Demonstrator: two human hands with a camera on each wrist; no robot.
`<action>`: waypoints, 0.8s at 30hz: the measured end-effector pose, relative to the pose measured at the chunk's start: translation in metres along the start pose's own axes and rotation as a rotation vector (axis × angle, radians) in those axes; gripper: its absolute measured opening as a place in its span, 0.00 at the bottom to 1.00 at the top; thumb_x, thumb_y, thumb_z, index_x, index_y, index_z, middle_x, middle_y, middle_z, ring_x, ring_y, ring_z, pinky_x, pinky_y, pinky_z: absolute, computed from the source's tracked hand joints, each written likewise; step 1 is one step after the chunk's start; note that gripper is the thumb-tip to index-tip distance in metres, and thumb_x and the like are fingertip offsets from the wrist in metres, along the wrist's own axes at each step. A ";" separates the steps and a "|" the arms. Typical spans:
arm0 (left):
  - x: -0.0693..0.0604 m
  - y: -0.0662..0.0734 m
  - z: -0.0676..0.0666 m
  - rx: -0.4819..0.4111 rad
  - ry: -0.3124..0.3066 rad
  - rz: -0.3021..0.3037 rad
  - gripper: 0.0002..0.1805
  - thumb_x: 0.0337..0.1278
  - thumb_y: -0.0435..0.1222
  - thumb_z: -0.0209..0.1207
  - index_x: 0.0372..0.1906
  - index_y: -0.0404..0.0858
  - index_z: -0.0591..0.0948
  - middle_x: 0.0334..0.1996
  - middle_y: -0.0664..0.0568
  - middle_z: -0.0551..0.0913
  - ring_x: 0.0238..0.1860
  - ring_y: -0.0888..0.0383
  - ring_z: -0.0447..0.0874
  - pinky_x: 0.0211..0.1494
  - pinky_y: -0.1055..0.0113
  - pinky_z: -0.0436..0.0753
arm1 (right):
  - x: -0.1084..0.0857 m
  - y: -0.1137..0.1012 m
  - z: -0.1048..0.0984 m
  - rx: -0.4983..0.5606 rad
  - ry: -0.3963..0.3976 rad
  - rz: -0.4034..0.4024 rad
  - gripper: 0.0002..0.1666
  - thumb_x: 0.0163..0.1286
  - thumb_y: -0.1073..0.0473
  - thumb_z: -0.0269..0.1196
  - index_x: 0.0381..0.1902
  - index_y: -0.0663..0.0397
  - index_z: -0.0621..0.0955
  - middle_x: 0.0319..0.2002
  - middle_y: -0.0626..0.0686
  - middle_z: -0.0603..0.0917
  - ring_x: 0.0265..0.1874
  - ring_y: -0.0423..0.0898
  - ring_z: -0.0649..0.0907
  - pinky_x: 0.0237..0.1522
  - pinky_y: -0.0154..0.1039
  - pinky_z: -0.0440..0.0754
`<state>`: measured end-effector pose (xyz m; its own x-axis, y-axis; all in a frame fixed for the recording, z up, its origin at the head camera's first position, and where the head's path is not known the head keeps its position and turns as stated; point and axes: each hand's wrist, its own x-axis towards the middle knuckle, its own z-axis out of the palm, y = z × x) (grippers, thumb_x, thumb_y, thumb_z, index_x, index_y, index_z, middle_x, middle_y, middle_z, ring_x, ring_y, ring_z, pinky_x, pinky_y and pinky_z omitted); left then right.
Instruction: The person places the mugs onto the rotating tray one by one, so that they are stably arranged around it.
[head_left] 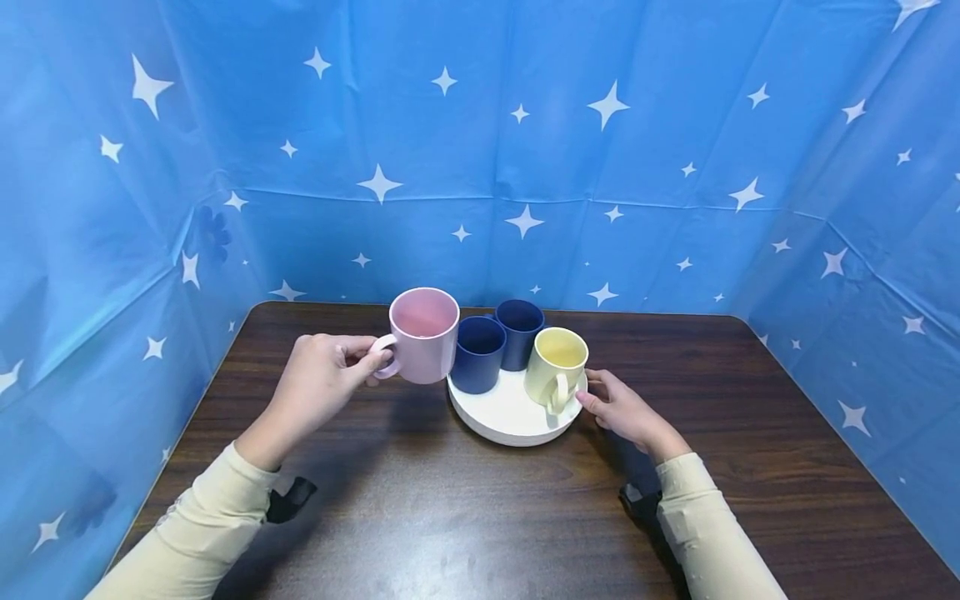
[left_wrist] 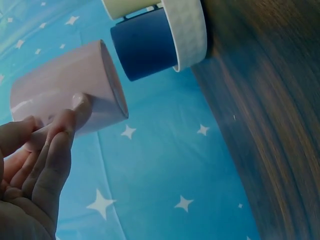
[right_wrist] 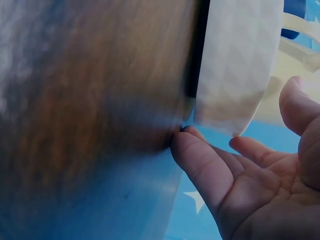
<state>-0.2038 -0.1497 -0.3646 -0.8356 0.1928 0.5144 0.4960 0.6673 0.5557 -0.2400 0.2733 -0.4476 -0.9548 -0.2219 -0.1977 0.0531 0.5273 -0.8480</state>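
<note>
My left hand pinches the handle of a pink mug, which is raised upright beside the left edge of a round white tray. In the left wrist view, thumb and fingers close on that handle. Two dark blue mugs, one in front and one behind, stand on the tray with a yellow mug to their right. At the tray's right rim is my right hand, its fingers extended and thumb apart near the yellow mug. Whether it touches the rim I cannot tell.
A dark brown wooden table carries the tray near its back edge. Blue cloth with white stars hangs behind and on both sides. Black straps are at both wrists.
</note>
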 end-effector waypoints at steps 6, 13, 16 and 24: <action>0.000 0.004 0.005 -0.052 -0.051 -0.006 0.07 0.64 0.34 0.67 0.43 0.37 0.91 0.26 0.50 0.90 0.23 0.60 0.88 0.16 0.72 0.70 | 0.001 0.000 0.000 -0.003 0.000 0.014 0.38 0.81 0.49 0.53 0.78 0.63 0.56 0.74 0.73 0.60 0.71 0.69 0.66 0.61 0.64 0.74; 0.001 0.007 0.013 -0.080 -0.083 0.006 0.07 0.63 0.35 0.68 0.42 0.37 0.91 0.27 0.50 0.90 0.23 0.64 0.87 0.17 0.71 0.72 | 0.002 0.003 0.000 -0.020 0.008 0.023 0.38 0.81 0.48 0.53 0.78 0.63 0.56 0.74 0.72 0.60 0.71 0.69 0.67 0.61 0.63 0.75; 0.001 0.007 0.016 -0.095 -0.096 0.024 0.07 0.64 0.36 0.67 0.42 0.38 0.91 0.27 0.50 0.90 0.23 0.63 0.87 0.19 0.71 0.74 | 0.002 0.003 0.000 -0.014 0.011 0.024 0.38 0.82 0.49 0.53 0.78 0.62 0.56 0.74 0.72 0.60 0.71 0.68 0.67 0.61 0.63 0.75; 0.002 0.011 0.027 -0.119 -0.140 0.032 0.06 0.64 0.35 0.68 0.41 0.39 0.91 0.29 0.52 0.90 0.23 0.67 0.86 0.21 0.71 0.77 | 0.001 0.003 0.001 -0.019 0.003 0.012 0.38 0.82 0.48 0.52 0.78 0.63 0.55 0.74 0.73 0.59 0.71 0.68 0.67 0.61 0.63 0.76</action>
<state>-0.2070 -0.1227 -0.3751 -0.8397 0.3162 0.4415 0.5401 0.5712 0.6181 -0.2403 0.2743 -0.4506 -0.9551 -0.2126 -0.2062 0.0592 0.5454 -0.8361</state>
